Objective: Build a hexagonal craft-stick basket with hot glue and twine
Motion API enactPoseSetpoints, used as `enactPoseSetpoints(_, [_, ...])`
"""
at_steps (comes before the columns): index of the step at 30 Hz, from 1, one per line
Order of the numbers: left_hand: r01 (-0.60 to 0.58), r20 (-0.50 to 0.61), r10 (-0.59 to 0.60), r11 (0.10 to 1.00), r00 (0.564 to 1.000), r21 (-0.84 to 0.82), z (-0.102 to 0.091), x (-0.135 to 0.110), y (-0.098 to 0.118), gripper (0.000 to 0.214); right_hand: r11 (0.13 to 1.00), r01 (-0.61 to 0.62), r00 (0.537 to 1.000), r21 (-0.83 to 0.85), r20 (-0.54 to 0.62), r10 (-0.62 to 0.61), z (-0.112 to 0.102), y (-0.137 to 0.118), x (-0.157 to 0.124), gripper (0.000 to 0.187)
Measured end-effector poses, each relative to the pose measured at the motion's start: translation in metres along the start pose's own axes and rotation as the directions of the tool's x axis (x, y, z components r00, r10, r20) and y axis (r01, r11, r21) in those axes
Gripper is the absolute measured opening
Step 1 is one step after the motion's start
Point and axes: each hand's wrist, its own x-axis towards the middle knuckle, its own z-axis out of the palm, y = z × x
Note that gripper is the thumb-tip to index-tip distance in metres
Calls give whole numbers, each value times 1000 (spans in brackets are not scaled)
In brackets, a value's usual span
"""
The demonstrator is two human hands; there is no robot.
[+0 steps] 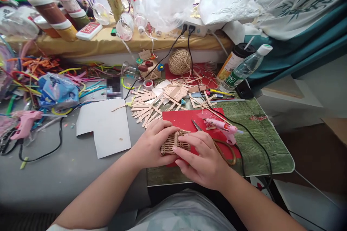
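Between my two hands is a small brown woven basket (169,145) with slatted sides and a braided band across it. My left hand (150,144) is closed round its left end, thumb below and fingers above. The fingers of my right hand (202,157) rest on the band and the right part, partly covering it. Beneath lies a red sheet (179,116). Scissors (197,125) with a brownish handle lie on the sheet, partly behind my right hand. A pink glue gun (226,128) lies just beyond that hand.
Loose wooden craft sticks (146,104) and a twine ball (180,61) lie behind the sheet. A white card (111,126) and a second pink glue gun (25,122) are to the left. A water bottle (245,68) stands at the right; black cords cross the table.
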Motion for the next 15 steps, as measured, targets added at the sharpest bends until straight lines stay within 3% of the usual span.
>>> enactPoseSetpoints(5, [-29, 10, 29, 1000, 1000, -3, 0, -2, 1, 67, 1000, 13, 1000, -8, -11, -13, 4, 4, -2, 42])
enactPoseSetpoints(9, [-40, 4, 40, 999, 999, -8, 1, -3, 1, 68, 997, -75, 996, -36, -59, 73, 4, 7, -5, 62])
enactPoseSetpoints(15, [-83, 10, 83, 997, 997, -10, 0, -2, 4, 70, 999, -45, 999, -26, -5, 45, 3, 8, -8, 41])
